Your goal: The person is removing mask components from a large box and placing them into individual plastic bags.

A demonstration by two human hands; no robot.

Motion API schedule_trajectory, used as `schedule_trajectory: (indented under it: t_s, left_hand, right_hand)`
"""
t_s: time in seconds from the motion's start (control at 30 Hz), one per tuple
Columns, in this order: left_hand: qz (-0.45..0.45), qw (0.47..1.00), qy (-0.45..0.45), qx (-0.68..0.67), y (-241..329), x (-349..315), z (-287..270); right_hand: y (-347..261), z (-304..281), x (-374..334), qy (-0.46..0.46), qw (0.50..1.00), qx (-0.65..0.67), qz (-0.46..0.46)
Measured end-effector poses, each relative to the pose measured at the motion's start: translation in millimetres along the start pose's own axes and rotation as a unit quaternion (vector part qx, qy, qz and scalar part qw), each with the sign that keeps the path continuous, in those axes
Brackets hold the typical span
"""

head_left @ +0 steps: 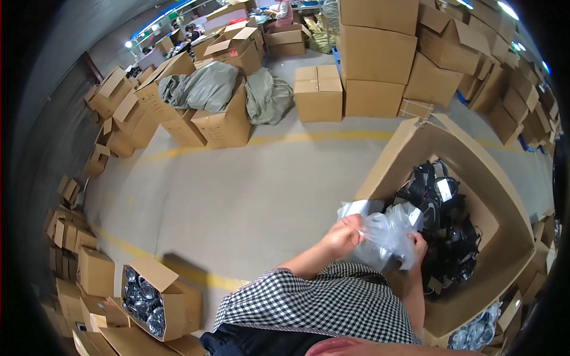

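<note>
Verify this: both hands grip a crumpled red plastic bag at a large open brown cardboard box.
Not red: the head view shows a crumpled translucent plastic bag. The left hand and right hand grip it at the large open brown cardboard box.

Bag left of goods in carton; ahead, sack on box.

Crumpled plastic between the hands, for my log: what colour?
The crumpled plastic is translucent, whitish; head view.

The left hand is curled tight — thumb pressed over the fingers — by the left edge of the carton. The right hand (partly hidden) pinches nearby. Left forearm slants rightward; right forearm rises steeply — both bare.
</note>
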State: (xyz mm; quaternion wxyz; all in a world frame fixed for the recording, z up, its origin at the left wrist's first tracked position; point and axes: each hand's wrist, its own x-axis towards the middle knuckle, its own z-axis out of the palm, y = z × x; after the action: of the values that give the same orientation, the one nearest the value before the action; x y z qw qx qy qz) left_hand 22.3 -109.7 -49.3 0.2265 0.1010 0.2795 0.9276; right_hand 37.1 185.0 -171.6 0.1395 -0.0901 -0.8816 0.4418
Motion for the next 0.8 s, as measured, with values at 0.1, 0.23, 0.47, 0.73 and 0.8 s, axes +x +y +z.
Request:
schedule_trajectory:
  t_s: [0.1,0.23,0.47,0.73,0.8]
  left_hand:
    - [0.011,0.964,-0.008,-0.266,21,-7,33]
    - [0.034,0.940,0.186,-0.284,67,-12,45]
    - [0.274,0.960,-0.017,0.048,115,-19,95]
    - [-0.275,0.888,-0.126,0.346,-39,47,145]
    - [-0.286,0.822,-0.245,0.428,-34,63,144]
  right_hand:
    - [97,9,8,-0.030,0.936,0.315,0.154]
    - [46,0,7,-0.235,0.916,0.321,-0.047]
    - [41,-4,16,-0.401,0.864,-0.299,0.067]
    - [-129,-106,19,-0.153,0.911,0.089,-0.372]
    - [-112,-122,14,-0.229,0.913,0.033,-0.337]
